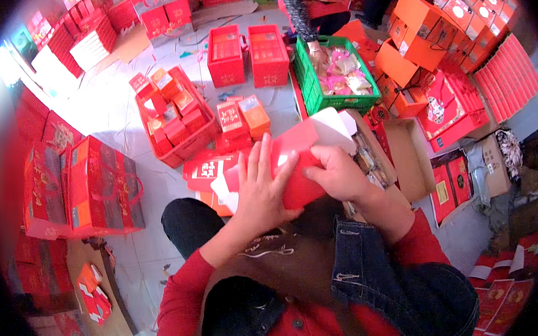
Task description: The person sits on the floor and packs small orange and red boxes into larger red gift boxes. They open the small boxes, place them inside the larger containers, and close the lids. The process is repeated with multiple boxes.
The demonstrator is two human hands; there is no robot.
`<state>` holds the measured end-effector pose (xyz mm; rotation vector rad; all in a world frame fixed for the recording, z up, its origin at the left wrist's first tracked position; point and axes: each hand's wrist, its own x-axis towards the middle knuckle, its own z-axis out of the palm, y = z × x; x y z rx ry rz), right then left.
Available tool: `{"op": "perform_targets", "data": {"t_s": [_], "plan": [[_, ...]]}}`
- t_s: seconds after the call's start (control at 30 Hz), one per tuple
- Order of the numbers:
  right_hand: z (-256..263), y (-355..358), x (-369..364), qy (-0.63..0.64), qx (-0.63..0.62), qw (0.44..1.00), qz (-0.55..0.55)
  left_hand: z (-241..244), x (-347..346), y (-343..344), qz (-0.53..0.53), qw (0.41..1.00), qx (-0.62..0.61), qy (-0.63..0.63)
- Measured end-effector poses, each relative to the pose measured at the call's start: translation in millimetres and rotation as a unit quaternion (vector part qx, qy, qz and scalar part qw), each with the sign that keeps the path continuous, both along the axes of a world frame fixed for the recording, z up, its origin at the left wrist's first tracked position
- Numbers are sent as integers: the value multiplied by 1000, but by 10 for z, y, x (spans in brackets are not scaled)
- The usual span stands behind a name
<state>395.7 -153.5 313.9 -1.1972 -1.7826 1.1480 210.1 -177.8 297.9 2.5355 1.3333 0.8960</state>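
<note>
A red folding carton [297,177] lies across my lap, tilted, with white inner flaps [334,128] standing out at its upper right end. My left hand [263,187] is spread over its left part, fingers extended, holding it from above. At the flap end, my right hand [339,174] grips the carton's edge between thumb and fingers. Under and left of it lie flat red carton blanks [208,169]. Just beyond are small upright red boxes [231,119] and an orange box [254,115].
A red crate [211,139] of small boxes stands ahead left. Two tall red boxes [225,56] stand farther off. A co-worker's hand [317,54] reaches into a green crate [339,101] of packets. An open cardboard box [409,163] sits right; large gift boxes [104,184] stand left.
</note>
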Motion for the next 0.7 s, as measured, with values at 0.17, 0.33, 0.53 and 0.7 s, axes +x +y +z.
{"op": "perform_targets", "data": {"t_s": [0.17,0.33,0.53,0.7], "plan": [[410,59,-213,-142,134,981,23,-159,3,63,55,992,0,-111],[340,71,-277,-178,229,956,49,-221,9,247,40,948,-149,-279],[211,176,-141,-22,486,852,-196,-380,-71,368,33,859,-266,-436],[-117,169,-106,176,115,972,-105,-290,27,349,-37,796,-262,-544]]}}
